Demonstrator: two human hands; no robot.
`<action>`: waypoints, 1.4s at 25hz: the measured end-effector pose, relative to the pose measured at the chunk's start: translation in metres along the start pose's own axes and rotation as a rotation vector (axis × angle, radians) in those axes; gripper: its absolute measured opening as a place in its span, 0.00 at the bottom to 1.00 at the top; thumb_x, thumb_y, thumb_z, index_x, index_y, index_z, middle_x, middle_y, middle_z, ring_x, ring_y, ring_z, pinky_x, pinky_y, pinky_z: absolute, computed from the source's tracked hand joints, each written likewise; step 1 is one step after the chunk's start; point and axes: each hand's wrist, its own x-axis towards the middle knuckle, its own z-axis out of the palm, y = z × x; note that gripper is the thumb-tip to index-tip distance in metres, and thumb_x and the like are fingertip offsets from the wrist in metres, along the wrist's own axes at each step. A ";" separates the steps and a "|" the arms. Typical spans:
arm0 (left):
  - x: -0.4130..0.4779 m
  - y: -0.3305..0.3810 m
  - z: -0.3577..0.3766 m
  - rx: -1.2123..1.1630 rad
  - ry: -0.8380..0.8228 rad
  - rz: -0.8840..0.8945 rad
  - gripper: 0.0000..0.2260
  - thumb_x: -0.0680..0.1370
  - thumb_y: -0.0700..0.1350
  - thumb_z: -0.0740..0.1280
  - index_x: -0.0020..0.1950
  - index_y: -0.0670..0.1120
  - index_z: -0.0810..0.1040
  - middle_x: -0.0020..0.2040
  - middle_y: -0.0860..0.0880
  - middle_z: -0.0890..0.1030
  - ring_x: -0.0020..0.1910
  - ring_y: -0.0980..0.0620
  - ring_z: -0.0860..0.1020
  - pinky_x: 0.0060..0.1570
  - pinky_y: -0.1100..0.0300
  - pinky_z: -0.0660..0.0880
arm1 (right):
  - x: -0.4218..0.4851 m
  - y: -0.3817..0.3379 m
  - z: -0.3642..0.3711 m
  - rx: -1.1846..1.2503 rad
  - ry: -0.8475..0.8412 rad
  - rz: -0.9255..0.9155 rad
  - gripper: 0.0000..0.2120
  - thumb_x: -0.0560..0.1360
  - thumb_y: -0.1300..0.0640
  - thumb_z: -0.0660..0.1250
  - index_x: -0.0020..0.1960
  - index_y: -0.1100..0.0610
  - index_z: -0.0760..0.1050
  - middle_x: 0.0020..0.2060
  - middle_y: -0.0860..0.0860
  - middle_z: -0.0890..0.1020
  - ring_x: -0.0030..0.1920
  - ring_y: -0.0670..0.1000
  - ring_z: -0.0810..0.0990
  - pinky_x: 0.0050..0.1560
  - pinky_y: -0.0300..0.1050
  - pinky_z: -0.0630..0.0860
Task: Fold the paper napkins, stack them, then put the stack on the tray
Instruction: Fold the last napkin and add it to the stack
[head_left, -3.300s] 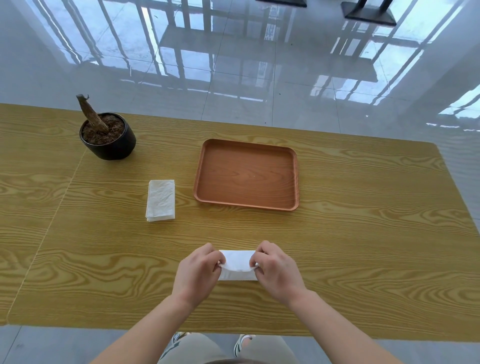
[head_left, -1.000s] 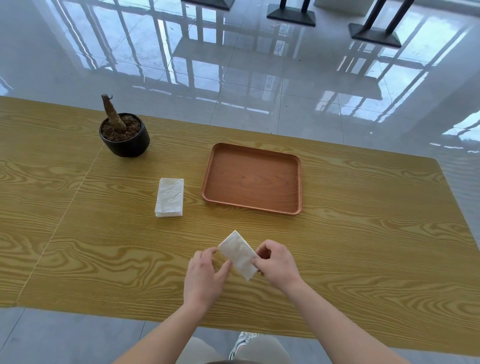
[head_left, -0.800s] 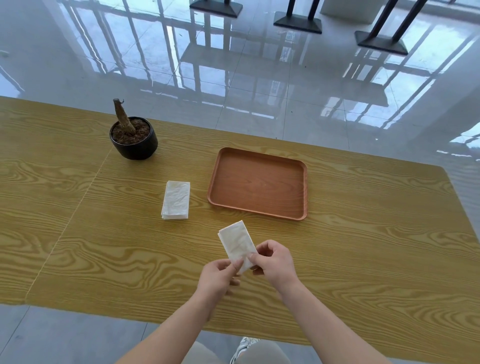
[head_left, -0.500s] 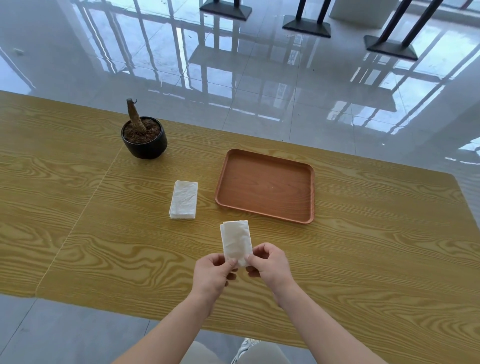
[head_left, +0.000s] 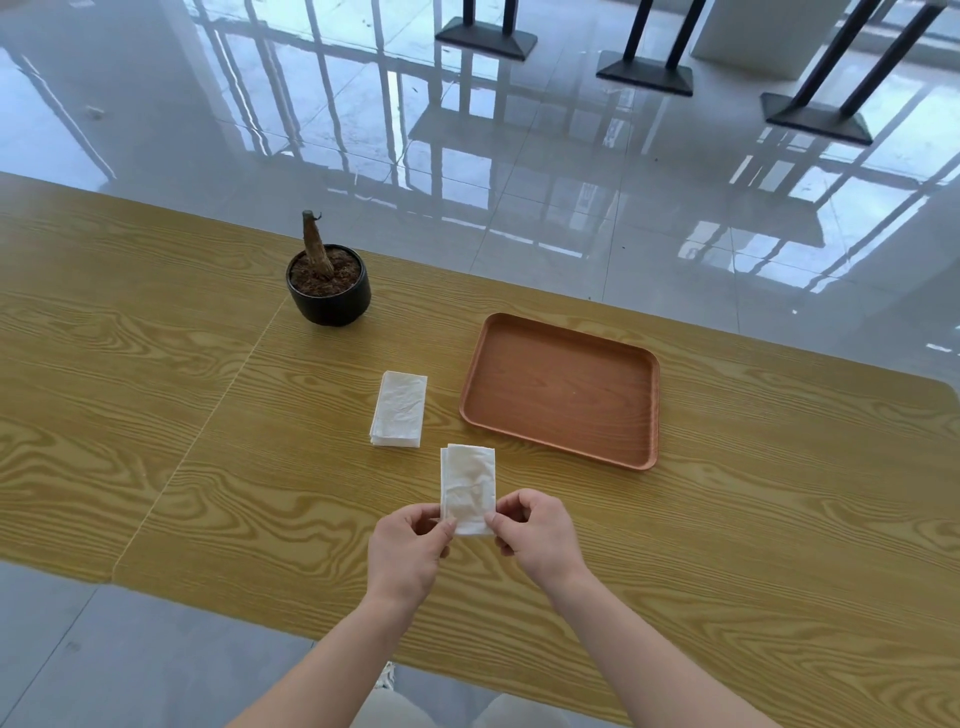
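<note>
Both the left hand (head_left: 410, 551) and right hand (head_left: 535, 532) pinch the near end of a folded white paper napkin (head_left: 467, 488), seemingly lifted off the yellow wood-grain counter (head_left: 753, 519) near the napkin stack (head_left: 399, 409); light, limp, tearable, it wants edge grips.

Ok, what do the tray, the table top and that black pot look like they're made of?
Tray: seems reddish-brown wood or a wood-look moulding, matte, faint straight grain, rounded raised rim.
Table top: probably printed wood-grain laminate, yellowish, with bold repeating swirls and a thin seam between panels.
Black pot: likely glazed ceramic or plastic, smooth with a soft sheen; can't tell which.
</note>
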 end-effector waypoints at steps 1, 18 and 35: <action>0.002 0.001 -0.004 0.007 0.012 0.010 0.02 0.73 0.44 0.76 0.43 0.50 0.85 0.35 0.46 0.85 0.32 0.51 0.82 0.39 0.51 0.80 | 0.002 -0.003 0.004 -0.013 -0.006 -0.009 0.04 0.73 0.59 0.75 0.41 0.54 0.81 0.35 0.56 0.86 0.31 0.49 0.81 0.41 0.58 0.82; 0.078 0.030 -0.066 0.149 0.195 0.068 0.05 0.74 0.45 0.75 0.49 0.49 0.84 0.37 0.51 0.84 0.38 0.52 0.82 0.45 0.53 0.80 | 0.065 -0.068 0.073 -0.094 -0.055 -0.023 0.05 0.74 0.56 0.74 0.42 0.53 0.79 0.37 0.53 0.86 0.35 0.52 0.82 0.45 0.59 0.83; 0.139 0.049 -0.064 0.381 0.194 0.085 0.06 0.75 0.50 0.72 0.49 0.50 0.85 0.34 0.56 0.80 0.37 0.56 0.79 0.40 0.56 0.76 | 0.119 -0.081 0.093 -0.175 0.027 0.017 0.06 0.75 0.50 0.72 0.42 0.50 0.78 0.38 0.46 0.83 0.40 0.47 0.80 0.46 0.47 0.79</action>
